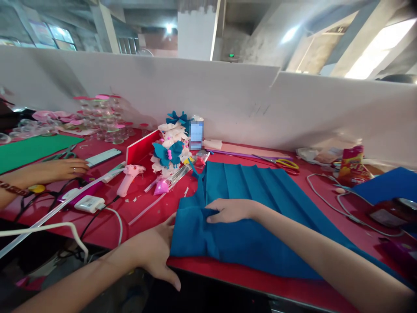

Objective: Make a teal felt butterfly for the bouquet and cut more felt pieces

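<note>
A large blue felt sheet (260,182), creased in parallel lines, lies across the front of the red table. Its near left part is folded over. My right hand (230,210) rests on that folded part, with the felt between thumb and fingers. At the sheet's left edge is my left hand (158,245), its thumb stretched out toward me and apart from the fingers. The felt partly hides those fingertips. Beyond the sheet stands a bunch of white and blue felt flowers (171,145), with a blue butterfly shape and pink beads.
A pink glue gun (130,179) and a white charger (90,203) with cables lie left. Another person's hand (63,168) rests near a phone (103,157). Yellow-handled scissors (286,164) lie behind the felt. A snack bag (352,165) and a jar (392,212) stand right.
</note>
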Action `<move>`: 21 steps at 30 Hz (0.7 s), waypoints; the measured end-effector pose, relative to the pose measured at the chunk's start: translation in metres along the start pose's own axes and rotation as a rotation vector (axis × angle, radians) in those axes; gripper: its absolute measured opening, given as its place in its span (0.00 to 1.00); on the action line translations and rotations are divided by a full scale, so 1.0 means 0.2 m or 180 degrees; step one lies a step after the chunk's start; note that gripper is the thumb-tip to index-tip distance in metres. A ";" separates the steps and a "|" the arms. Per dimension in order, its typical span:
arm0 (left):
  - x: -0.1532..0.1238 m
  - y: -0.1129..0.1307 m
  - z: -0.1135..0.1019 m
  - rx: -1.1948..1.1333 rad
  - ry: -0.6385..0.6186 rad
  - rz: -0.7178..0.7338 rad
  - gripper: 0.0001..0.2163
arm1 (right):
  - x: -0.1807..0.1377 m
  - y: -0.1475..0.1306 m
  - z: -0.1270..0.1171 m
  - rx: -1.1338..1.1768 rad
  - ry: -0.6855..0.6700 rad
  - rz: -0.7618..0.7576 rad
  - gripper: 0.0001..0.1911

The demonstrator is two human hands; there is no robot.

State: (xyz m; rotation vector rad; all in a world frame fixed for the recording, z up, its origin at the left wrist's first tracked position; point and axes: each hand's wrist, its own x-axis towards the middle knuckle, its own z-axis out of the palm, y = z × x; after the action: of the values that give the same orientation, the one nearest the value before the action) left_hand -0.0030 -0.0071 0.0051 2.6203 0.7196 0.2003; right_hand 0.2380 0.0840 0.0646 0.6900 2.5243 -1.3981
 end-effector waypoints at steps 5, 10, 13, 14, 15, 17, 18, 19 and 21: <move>-0.02 -0.05 -0.01 0.0086 0.0021 -0.0090 0.36 | 0.07 0.04 -0.04 0.0258 0.0168 0.0574 0.11; -0.04 -0.07 -0.07 0.0183 -0.0129 0.0082 0.33 | 0.14 0.07 -0.07 -0.0035 0.0322 0.1347 0.07; -0.06 -0.08 -0.08 0.0192 -0.0145 0.0037 0.31 | 0.17 0.11 -0.08 -0.0076 0.0328 0.1476 0.08; -0.07 -0.09 -0.08 0.0177 -0.0145 -0.0015 0.31 | 0.17 0.12 -0.08 -0.0078 0.0329 0.1490 0.08; -0.08 -0.09 -0.07 0.0146 -0.0132 -0.0098 0.30 | 0.18 0.13 -0.08 -0.0075 0.0328 0.1490 0.09; -0.09 -0.09 -0.06 0.0015 -0.0021 -0.0348 0.27 | 0.18 0.14 -0.08 -0.0036 0.0312 0.1435 0.10; -0.09 -0.09 -0.05 -0.0082 0.0064 -0.0488 0.25 | 0.18 0.14 -0.08 -0.0001 0.0309 0.1380 0.09; -0.09 -0.09 -0.04 -0.0200 0.0164 -0.0611 0.21 | 0.17 0.13 -0.09 0.0043 0.0316 0.1307 0.09; -0.08 -0.08 -0.03 -0.0422 0.0395 -0.0746 0.14 | 0.14 0.11 -0.10 0.0169 0.0358 0.1118 0.07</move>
State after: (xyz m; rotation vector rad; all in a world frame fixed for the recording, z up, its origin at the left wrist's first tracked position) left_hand -0.0254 -0.0006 0.0032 2.3909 1.0120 0.3311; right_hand 0.2248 0.1197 0.0491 1.1851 2.3014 -1.3353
